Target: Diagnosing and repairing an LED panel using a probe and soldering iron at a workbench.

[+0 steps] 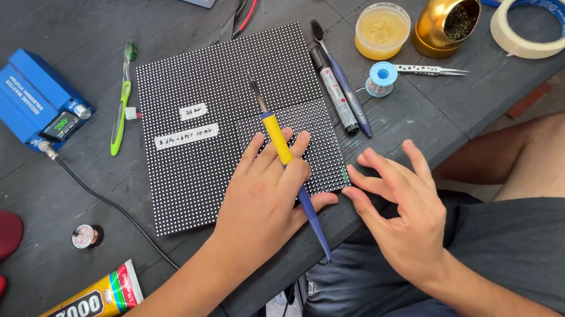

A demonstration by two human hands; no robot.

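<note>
Desk (37, 199), dark grey and cluttered, carries the black dotted LED panel (215, 124) flat at its middle, two white labels stuck on it. Your left hand (266, 199) lies on the panel's near right part, fingers spread and pressed flat, the yellow-and-blue soldering iron (285, 158) threaded between them with its tip up the panel; your right hand (402, 207) hovers at the desk's near edge just right of the panel, fingers spread and loosely curled, holding nothing. Two pens (340, 91) lie right of the panel, a solder spool (381, 78) beyond.
</note>
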